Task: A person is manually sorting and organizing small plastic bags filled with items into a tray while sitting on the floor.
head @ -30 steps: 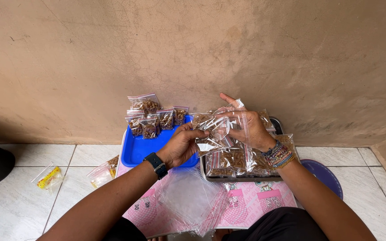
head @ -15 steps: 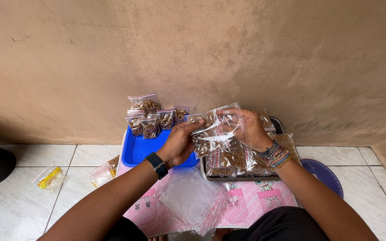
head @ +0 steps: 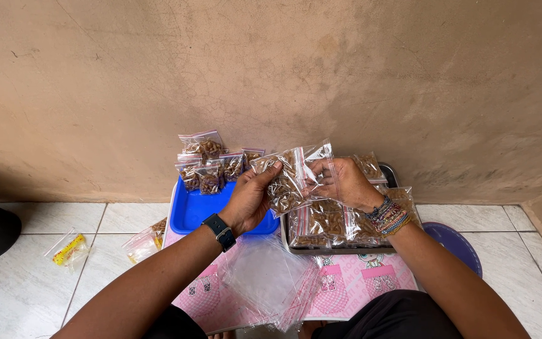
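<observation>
Looked roughly midway to me: several filled bags [head: 211, 164] already stood at the back of the blue tray [head: 189, 216]. Just right of that tray, a metal tray [head: 340, 226] held more brown snacks in plastic. Above the blue tray's right edge, the left hand [head: 250, 198] and right hand [head: 341, 182] both pinched one small zip bag [head: 291, 177] of snacks. Empty bags [head: 265, 276] lay in front of it.

Both forearms are bare. The left wrist wears a black watch [head: 219, 230]; the right wrist carries stacked, many-coloured beaded bracelets [head: 391, 216].
</observation>
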